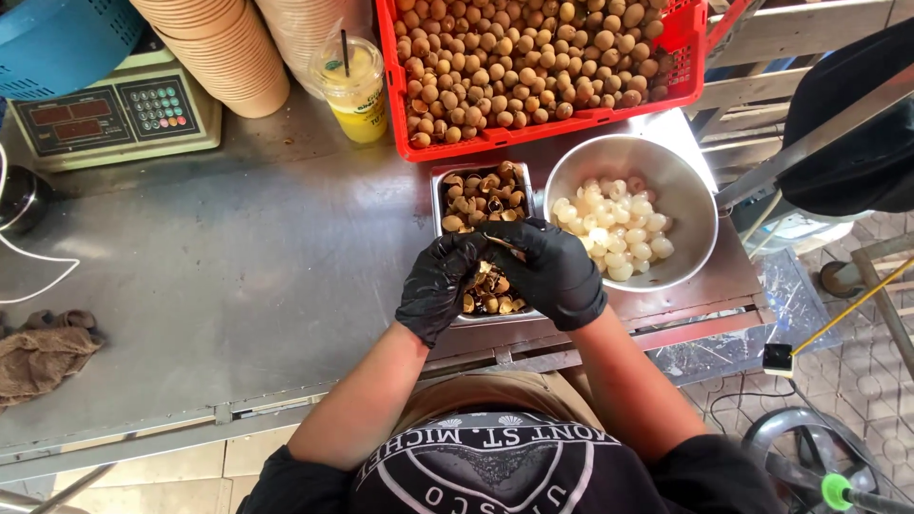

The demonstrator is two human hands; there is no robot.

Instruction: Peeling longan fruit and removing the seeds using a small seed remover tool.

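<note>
Fingers: the left hand (440, 286) and right hand (552, 271), both in black gloves, meet fingertip to fingertip over the rectangular tray; together they pinch one small fruit (497, 246), mostly hidden, so which fingers bear the grip cannot be told.
Fruit in hand: a small round piece with a thin brown shell; whether the shell is already split cannot be told.
Directly beneath the fingers: shell tray (441, 195), a rectangular steel pan, heaped with curled, brittle-looking brown shell pieces (481, 195) and dark seeds.
Just right of the fingers: steel bowl (685, 190), round, smooth and shiny, with peeled fruit (614, 228), glossy, translucent white globes, covering about half its floor.
Beyond the fingers: red crate (685, 38), slatted plastic, filled near the rim with unpeeled fruit (524, 57), matte, tan, rough-skinned spheres.
Progress: judged from the heaps, an early share is done; the peeled lot is small beside the crate's stock, so most remains.
Beyond and left of the fingers: clear plastic cup (354, 90) of yellow drink with a straw, stacked tan paper cups (224, 52), and a weighing scale (114, 114) with keypad.
Far left of the fingers: crumpled brown cloth (43, 352).
Tabletop (238, 286): brushed sheet steel, dull, scuffed, flat.
</note>
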